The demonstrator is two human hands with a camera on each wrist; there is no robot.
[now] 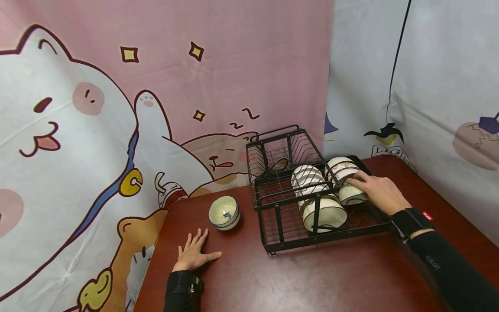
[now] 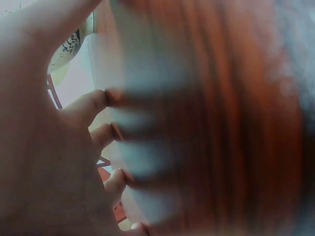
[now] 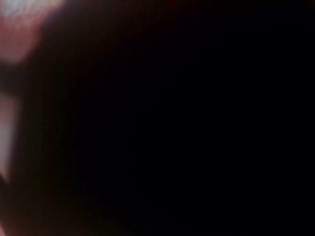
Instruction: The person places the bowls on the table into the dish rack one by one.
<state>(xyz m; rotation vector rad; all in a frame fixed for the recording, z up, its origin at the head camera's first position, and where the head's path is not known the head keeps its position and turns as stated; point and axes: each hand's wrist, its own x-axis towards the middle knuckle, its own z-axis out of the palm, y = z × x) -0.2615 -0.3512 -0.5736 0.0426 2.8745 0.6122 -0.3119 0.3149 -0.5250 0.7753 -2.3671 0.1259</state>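
Observation:
My right hand point(image 1: 383, 194) reaches into the right side of a black wire dish rack point(image 1: 270, 216). Its fingers grip the front bowl point(image 1: 354, 196) of the right-hand row, pale with a dark rim; the hold is partly hidden. The right wrist view is almost wholly dark. My left hand point(image 1: 192, 255) rests on the table with its fingers spread, holding nothing. Just beyond it stands a small stack of cream bowls point(image 1: 224, 213) with blue rims and a blue motif inside. Part of a patterned bowl point(image 2: 71, 46) also shows in the left wrist view.
White bowls point(image 1: 308, 177) stand on edge in the rack's middle row, with a larger cream bowl point(image 1: 324, 216) at their front. The rack's raised upper basket point(image 1: 288, 151) covers its left part. A cartoon-printed curtain point(image 1: 234, 65) hangs behind the red-brown table point(image 1: 319, 277).

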